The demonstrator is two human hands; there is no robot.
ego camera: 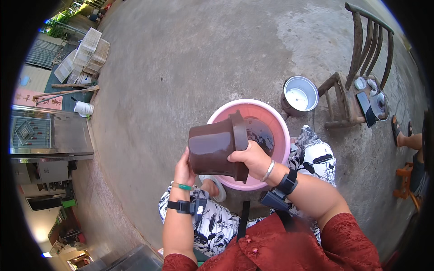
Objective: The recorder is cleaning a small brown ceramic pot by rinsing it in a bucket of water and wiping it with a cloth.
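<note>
A glossy brown ceramic pot (213, 145), tipped on its side with its flanged rim to the right, is held over a pink plastic basin (284, 135). My left hand (184, 166) supports the pot's closed end from below left. At the rim, my right hand (251, 159) grips with the thumb on the outside; its fingertips are hidden. Dark water (261, 133) lies in the basin below. The pot's inside faces away from view.
Behind the basin at right stands a metal-lined cooker pot (298, 96). A wooden chair (342, 101) carries a phone (365, 108), a glass lid (379, 104) and a small container. Another person's legs (410, 139) show at far right. White plastic crates (86, 50) stand at upper left.
</note>
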